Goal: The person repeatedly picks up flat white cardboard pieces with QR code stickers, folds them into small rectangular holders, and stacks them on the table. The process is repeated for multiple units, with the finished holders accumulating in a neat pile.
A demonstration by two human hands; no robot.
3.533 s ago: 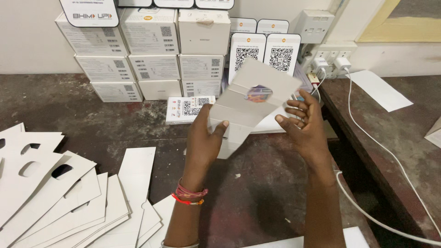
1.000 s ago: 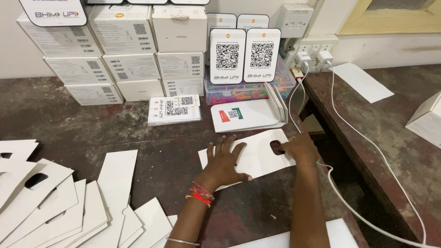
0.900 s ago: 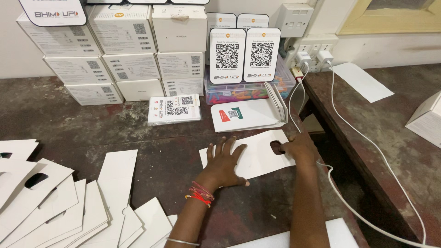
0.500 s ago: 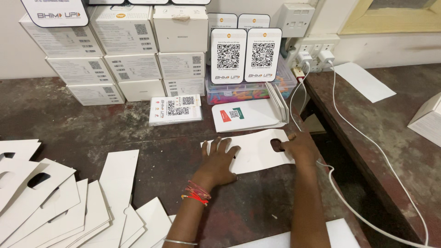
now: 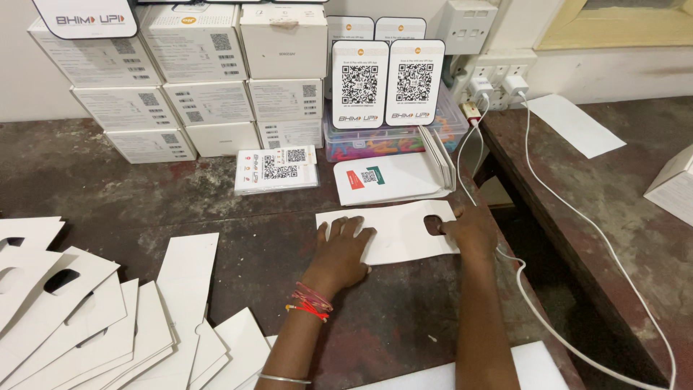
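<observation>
The left hand [image 5: 345,249] covered the near left corner of the white card sheet [image 5: 393,230]. At nine o'clock, the stack of cut cards [image 5: 86,310] ran off the frame's edge. At three o'clock, a white box [image 5: 675,184] was cut off. Box-label print was too small to read.

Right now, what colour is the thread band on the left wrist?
Red, with a little yellow: the thread band on the wrist of the left hand, in the head view.

Card sheet [image 5: 393,230] flat on table [image 5: 180,195]; boxes [image 5: 209,87] behind, loose sheets [image 5: 108,318] left
</observation>
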